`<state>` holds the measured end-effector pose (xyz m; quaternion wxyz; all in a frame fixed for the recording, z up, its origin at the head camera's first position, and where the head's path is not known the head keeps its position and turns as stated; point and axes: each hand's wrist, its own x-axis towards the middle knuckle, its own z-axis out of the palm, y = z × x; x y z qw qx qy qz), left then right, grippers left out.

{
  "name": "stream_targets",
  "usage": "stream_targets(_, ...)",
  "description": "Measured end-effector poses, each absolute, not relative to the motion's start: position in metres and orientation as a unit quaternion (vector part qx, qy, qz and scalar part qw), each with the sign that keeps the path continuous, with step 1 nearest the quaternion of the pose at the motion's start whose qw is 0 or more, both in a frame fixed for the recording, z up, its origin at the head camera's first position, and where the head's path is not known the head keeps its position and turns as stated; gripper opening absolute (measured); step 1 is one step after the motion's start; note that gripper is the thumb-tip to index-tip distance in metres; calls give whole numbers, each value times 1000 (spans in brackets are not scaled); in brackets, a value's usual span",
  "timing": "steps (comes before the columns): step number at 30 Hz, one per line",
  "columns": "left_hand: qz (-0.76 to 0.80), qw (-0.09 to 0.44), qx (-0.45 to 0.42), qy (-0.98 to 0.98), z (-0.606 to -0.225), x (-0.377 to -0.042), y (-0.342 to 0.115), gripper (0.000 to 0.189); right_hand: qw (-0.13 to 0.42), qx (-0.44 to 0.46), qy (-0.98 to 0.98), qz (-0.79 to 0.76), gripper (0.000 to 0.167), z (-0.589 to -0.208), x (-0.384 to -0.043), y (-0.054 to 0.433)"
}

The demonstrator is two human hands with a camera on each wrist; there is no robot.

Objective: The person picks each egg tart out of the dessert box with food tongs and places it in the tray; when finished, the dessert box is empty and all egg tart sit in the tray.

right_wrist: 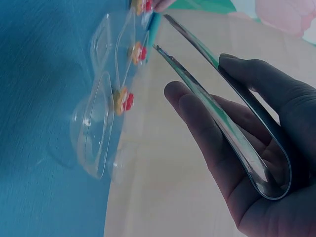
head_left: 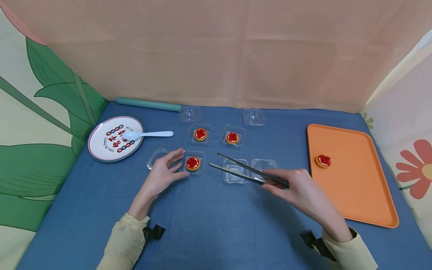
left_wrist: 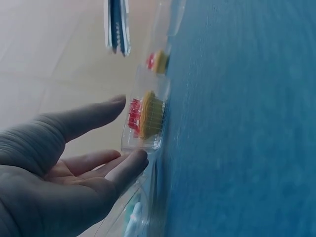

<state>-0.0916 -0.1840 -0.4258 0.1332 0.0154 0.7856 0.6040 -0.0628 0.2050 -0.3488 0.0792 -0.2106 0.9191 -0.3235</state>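
Note:
My right hand [head_left: 297,187] holds metal tongs [right_wrist: 232,118] between thumb and fingers, their arms apart with nothing between the tips. They reach over a clear plastic box [head_left: 235,177] that has no tart in it; its domed half [head_left: 264,165] lies to the right. My left hand [head_left: 165,170] has its fingers spread beside another clear box [head_left: 202,170], fingertips right at its edge. In that box sits a small tart [head_left: 193,163] with a glossy red top, also seen as a yellow-cased tart [left_wrist: 150,116] in the left wrist view. A clear lid [head_left: 156,155] lies partly behind the left hand.
Farther back are two boxed tarts [head_left: 200,134] [head_left: 233,138] and clear lids [head_left: 190,113] [head_left: 254,117]. An orange tray [head_left: 357,187] at right bears one tart [head_left: 323,161]. At left, a white spoon [head_left: 158,134] rests on a plate [head_left: 101,150]. A teal roll [head_left: 148,104] lies along the back edge.

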Motion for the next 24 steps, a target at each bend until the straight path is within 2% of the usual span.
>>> stream_targets(8, 592, 139, 16, 794, -428, -92, -177, 79, 90, -233, 910, -331, 36, -350, -66, 192)
stream_targets(24, 589, 133, 17, 797, -430, -92, -176, 79, 65, -280, 909, -302, 31, -352, -71, 163)
